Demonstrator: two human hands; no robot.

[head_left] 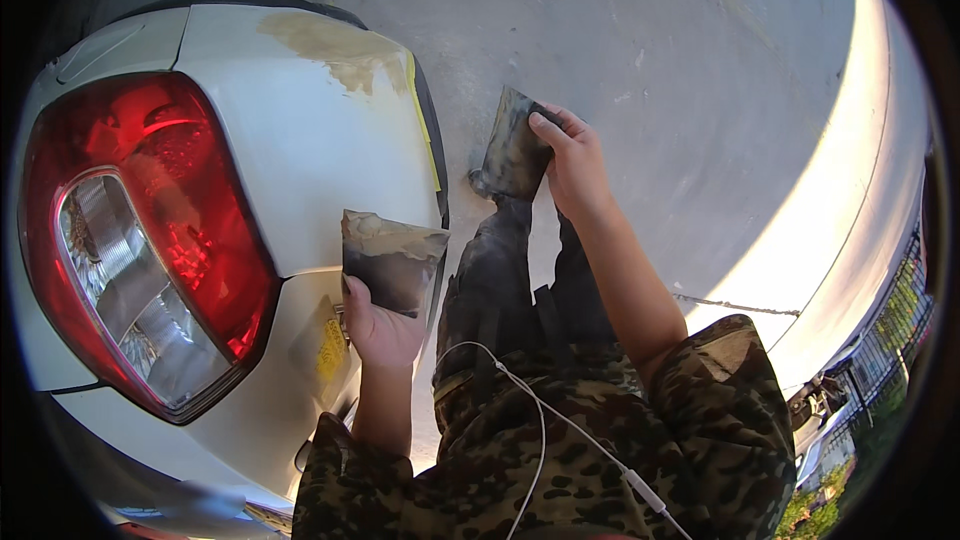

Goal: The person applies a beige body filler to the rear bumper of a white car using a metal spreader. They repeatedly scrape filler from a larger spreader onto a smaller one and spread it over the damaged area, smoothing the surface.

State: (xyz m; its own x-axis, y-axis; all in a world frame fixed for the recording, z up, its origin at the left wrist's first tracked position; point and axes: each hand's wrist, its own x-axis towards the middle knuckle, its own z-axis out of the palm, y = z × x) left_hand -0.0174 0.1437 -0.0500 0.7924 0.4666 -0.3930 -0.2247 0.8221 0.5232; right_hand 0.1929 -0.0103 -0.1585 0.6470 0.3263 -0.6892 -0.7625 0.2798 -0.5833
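My left hand (383, 332) grips a square, dark flat plate (393, 270) with beige paste smeared along its upper edge, close beside the white car body (270, 170). My right hand (576, 165) pinches a second dark, streaked flat plate (512, 145) with the thumb on its face, held out over the floor. The car panel carries a tan patch of dried-looking paste (325, 50) near its upper right, beside a strip of yellow tape (427, 130) along the dark trim.
A red and clear tail light (190, 210) fills the car's left side in view. Grey concrete floor (680, 90) lies beyond my dark-trousered legs, with a sunlit band at right. A white earphone cable hangs over my camouflage clothing. A fence and greenery show at lower right.
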